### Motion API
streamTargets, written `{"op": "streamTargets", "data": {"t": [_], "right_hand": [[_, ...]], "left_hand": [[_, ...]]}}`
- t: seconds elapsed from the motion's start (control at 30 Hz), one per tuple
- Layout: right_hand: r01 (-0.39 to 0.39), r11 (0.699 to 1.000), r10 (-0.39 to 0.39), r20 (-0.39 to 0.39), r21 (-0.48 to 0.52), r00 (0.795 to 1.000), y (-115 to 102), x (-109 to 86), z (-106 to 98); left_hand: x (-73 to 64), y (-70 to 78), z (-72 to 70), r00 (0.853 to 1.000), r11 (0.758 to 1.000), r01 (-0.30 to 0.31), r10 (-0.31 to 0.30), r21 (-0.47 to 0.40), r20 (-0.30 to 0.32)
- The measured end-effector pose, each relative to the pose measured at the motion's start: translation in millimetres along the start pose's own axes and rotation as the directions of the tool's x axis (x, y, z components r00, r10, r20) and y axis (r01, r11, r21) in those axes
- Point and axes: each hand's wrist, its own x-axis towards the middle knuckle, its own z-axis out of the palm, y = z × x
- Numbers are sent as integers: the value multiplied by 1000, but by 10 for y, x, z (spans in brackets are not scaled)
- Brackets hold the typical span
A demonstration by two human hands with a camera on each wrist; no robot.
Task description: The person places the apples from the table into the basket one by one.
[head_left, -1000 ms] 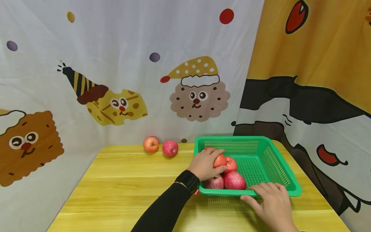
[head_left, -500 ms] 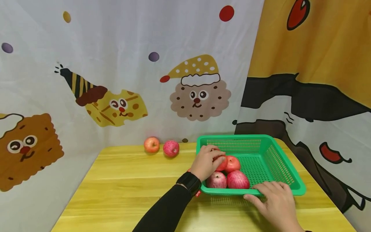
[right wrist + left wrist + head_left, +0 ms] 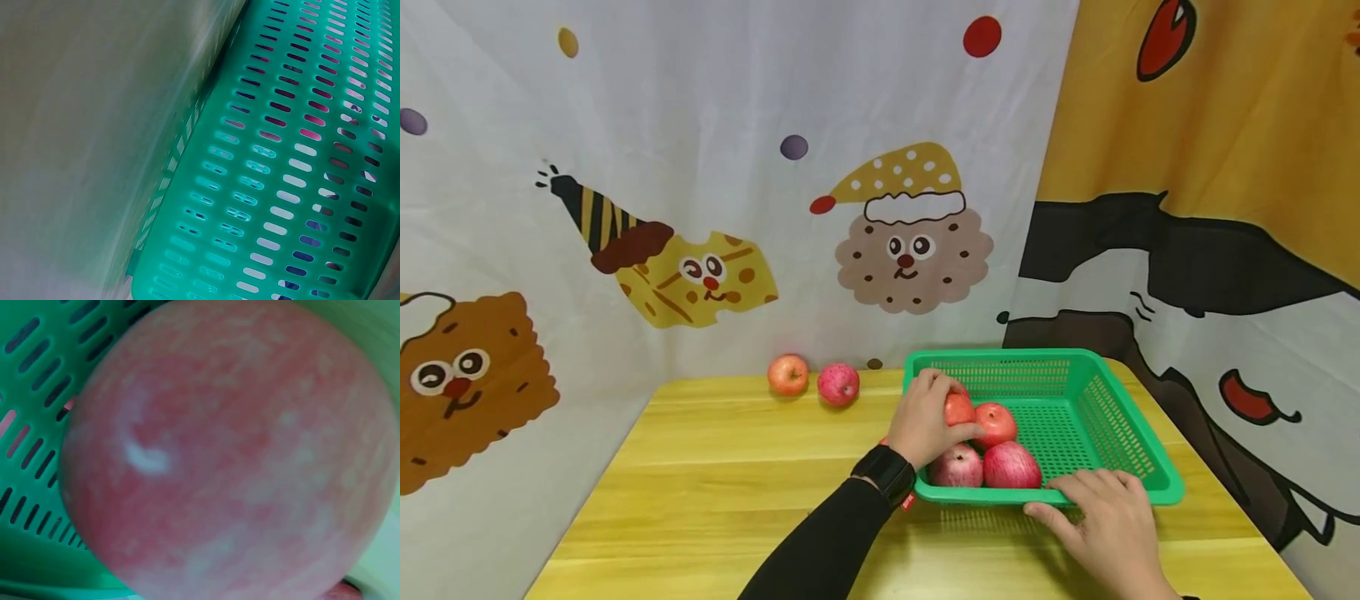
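In the head view, my left hand reaches over the left side of a green plastic basket. Its fingers curl round an orange-red apple, thumb on the near side. Close by in the basket sit another orange-red apple, a pinkish apple and a striped red apple. My right hand grips the basket's front rim, fingers over it and thumb in front. Filling the left wrist view is a large red apple outside the slotted basket wall; my left wrist mostly hides it in the head view.
Two apples, one orange-red and one pink-red, lie at the back of the wooden table, left of the basket. Behind the table hangs a printed curtain. The right wrist view shows the basket's slotted side close up.
My left hand has shifted slightly back and left, its fingers now curled round the far side of the apple. My right hand stays on the rim.
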Motion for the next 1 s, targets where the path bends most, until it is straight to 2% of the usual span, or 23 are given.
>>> {"op": "streamTargets", "data": {"t": [0.13, 0.23, 0.3, 0.4, 0.47, 0.53, 0.6, 0.63, 0.7, 0.8, 0.9, 1.0], "right_hand": [[4, 1000, -4, 3, -4, 1000, 1, 25, -16], [5, 1000, -5, 9, -6, 1000, 4, 39, -24], [4, 1000, -4, 7, -9, 1000, 6, 36, -24], [7, 1000, -7, 2, -12, 1000, 3, 18, -18], [9, 1000, -9, -6, -17, 1000, 2, 6, -5], [11, 1000, -11, -13, -17, 1000, 5, -4, 2], [4, 1000, -4, -17, -17, 1000, 9, -11, 12], [-1, 1000, 0, -16, -16, 1000, 5, -9, 12], [-5, 1000, 5, -8, -11, 1000, -10, -11, 15], [-15, 1000, 15, 6, -8, 1000, -39, -15, 18], [-19, 1000, 19, 9, -6, 1000, -45, -16, 11], [-21, 1000, 21, 8, -1, 1000, -26, -10, -8]], "left_hand": [[20, -2, -20, 1000, 997, 10, -8, -79, 21], [21, -14, -40, 998, 993, -34, 40, -113, 48], [16, -17, -47, 992, 993, -92, 98, -80, 83], [7, -7, -49, 971, 982, -186, 181, 14, 156], [-2, -4, -53, 970, 982, -189, 184, 19, 161], [-5, -7, -35, 983, 989, -145, 145, -8, 113], [-1, -27, -12, 998, 995, -65, 66, -70, 20], [0, -50, -6, 999, 995, -26, 24, -93, -28], [1, -143, -11, 994, 995, 33, -42, -89, -102], [-5, -425, -124, 977, 992, 122, -124, -24, -172], [-23, -812, -309, 962, 967, 223, -198, 119, -189], [-68, -1135, -467, 948, 915, 316, -298, 252, -110]]}}
